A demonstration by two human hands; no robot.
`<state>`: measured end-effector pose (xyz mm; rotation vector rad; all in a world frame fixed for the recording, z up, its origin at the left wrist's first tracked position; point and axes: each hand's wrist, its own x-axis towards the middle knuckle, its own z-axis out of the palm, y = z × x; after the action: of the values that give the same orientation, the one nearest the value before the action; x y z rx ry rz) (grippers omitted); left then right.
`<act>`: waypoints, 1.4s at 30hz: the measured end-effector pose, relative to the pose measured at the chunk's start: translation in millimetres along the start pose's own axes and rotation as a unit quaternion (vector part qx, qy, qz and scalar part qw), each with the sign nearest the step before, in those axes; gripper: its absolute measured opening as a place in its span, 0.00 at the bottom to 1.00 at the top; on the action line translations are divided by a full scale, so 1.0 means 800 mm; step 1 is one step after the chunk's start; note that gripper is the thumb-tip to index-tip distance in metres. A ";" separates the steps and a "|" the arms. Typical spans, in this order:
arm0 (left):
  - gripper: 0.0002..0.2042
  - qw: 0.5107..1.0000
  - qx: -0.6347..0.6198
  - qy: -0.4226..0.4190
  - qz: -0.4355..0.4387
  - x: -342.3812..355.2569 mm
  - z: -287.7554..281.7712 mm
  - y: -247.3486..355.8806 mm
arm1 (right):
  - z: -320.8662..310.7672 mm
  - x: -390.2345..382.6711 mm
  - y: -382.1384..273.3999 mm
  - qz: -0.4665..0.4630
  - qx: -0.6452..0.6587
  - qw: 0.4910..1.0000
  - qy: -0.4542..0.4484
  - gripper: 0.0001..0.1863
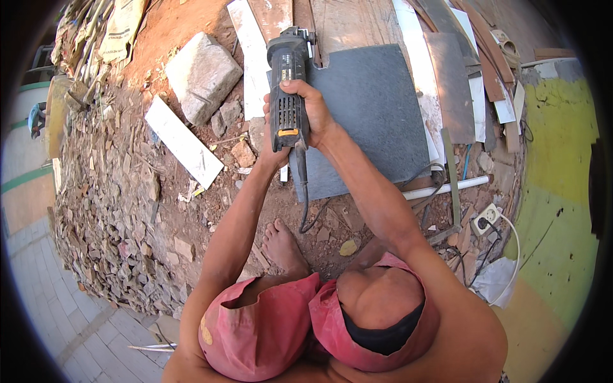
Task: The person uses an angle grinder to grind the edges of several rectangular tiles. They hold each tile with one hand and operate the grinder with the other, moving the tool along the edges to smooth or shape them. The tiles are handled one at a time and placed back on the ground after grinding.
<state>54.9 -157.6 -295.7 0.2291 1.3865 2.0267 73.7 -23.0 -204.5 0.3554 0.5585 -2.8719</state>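
Observation:
A black angle grinder (288, 96) is held out in front of me, its head pointing away and its cord trailing back toward me. My right hand (314, 113) wraps its body from the right, thumb across the top. From the left and below, my left hand (273, 152) grips the same tool; most of its fingers are hidden behind the body. Under and to the right of the grinder lies a dark grey tile (373, 121) with a notch in its far edge. No disc can be made out at the grinder's head.
A big pale stone block (204, 76) and a white strip (184, 142) lie to the left, beside broken rubble (121, 223). Offcut strips (450, 86) are stacked at right. A power socket (486, 219) with a plugged cord sits near the green-yellow wall (552, 172). My bare foot (281, 246) is near the tile.

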 end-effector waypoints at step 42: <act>0.12 0.999 -0.009 0.027 -0.028 -0.010 -0.001 0.000 | 0.007 0.003 0.007 0.011 0.029 0.999 0.008 0.19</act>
<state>61.0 -163.2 -294.4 0.1262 1.3913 2.0126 71.5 -30.5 -202.1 0.3916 0.4719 -2.8715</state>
